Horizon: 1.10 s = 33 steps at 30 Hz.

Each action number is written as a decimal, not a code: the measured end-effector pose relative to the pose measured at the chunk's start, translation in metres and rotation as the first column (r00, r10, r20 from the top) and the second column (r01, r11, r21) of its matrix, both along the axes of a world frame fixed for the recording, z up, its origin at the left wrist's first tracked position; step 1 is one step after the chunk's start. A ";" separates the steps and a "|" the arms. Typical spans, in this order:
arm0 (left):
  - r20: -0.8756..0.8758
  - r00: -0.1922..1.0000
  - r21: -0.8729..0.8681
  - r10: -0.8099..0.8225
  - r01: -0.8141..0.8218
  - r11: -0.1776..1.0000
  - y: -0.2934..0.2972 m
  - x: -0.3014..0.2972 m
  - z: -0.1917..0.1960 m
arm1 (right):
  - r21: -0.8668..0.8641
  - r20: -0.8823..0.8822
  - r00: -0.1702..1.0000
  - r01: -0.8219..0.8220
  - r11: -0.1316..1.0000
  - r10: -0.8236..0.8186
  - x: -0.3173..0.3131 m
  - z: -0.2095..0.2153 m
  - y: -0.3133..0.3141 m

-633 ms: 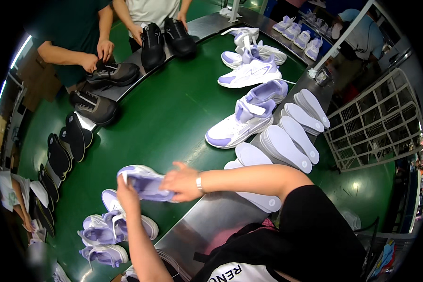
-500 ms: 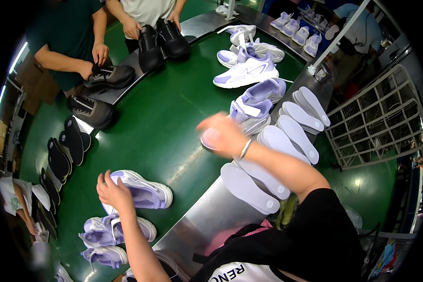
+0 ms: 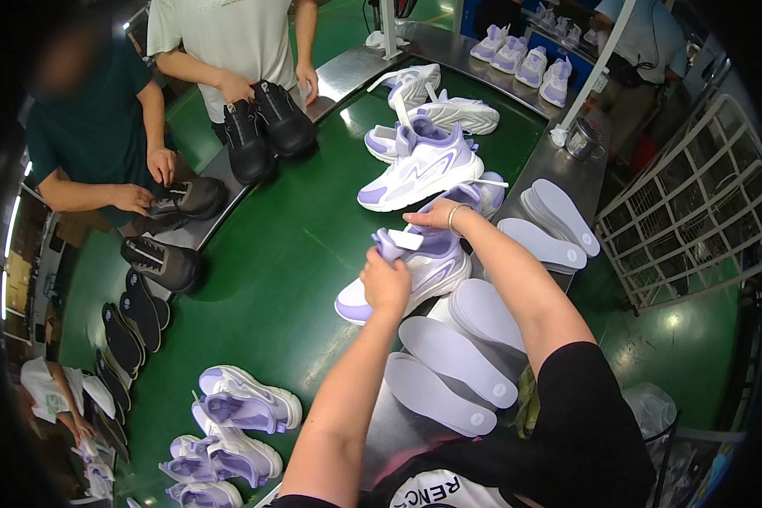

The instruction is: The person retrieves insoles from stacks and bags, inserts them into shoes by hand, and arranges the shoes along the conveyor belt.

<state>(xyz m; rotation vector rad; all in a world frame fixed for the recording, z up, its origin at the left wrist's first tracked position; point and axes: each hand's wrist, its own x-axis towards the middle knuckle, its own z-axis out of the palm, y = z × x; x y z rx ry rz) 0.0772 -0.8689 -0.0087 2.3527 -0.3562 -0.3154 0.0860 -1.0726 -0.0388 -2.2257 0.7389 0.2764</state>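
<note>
A white and lilac sneaker [image 3: 436, 278] rests in front of me on the green belt, its toe toward the left. My left hand [image 3: 387, 284] is closed on its lilac tongue, near a white tag. My right hand [image 3: 436, 216], with a bracelet at the wrist, grips the far side of the same shoe's collar; some of its fingers are hidden. Just beyond stands another white and lilac sneaker [image 3: 419, 169], with several more behind it. At the near left, a sneaker [image 3: 250, 398] lies beside several similar ones, away from both hands.
Pale insoles [image 3: 440, 394] lie in stacks along the metal edge [image 3: 372, 440] on my right. Dark insoles [image 3: 123, 334] line the far left edge. Across the belt, two people handle dark shoes [image 3: 250, 148]. A wire rack [image 3: 686, 212] stands at the right.
My left hand has left the sneaker at the near left and moved right to the other sneaker's tongue. My right hand has moved up to that shoe's collar. The view has shifted.
</note>
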 end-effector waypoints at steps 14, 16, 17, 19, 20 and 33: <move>-0.366 0.918 -0.542 -0.156 -0.073 0.837 0.185 0.060 0.044 | 0.622 0.297 0.945 -0.298 0.724 0.134 -0.052 0.146 0.076; -0.339 0.932 -0.438 -0.129 -0.035 0.898 0.200 0.064 0.047 | 0.505 0.372 0.846 -0.530 0.681 0.383 -0.049 0.149 0.104; -0.339 0.932 -0.400 -0.126 -0.022 0.916 0.208 0.064 0.046 | 0.373 0.475 0.727 -0.677 0.634 0.496 -0.047 0.136 0.120; -0.360 0.919 -0.383 -0.161 0.012 0.924 0.211 0.065 0.035 | -0.086 0.558 0.388 -0.852 0.516 0.733 -0.039 0.100 0.142; -0.374 0.909 -0.399 -0.184 0.021 0.917 0.212 0.058 0.030 | -0.202 0.472 0.320 -0.868 0.454 0.822 -0.040 0.081 0.154; 0.438 0.802 -0.072 0.407 -0.420 0.905 0.408 -0.162 0.081 | -0.275 0.038 0.844 -0.506 0.818 0.535 -0.223 0.034 0.231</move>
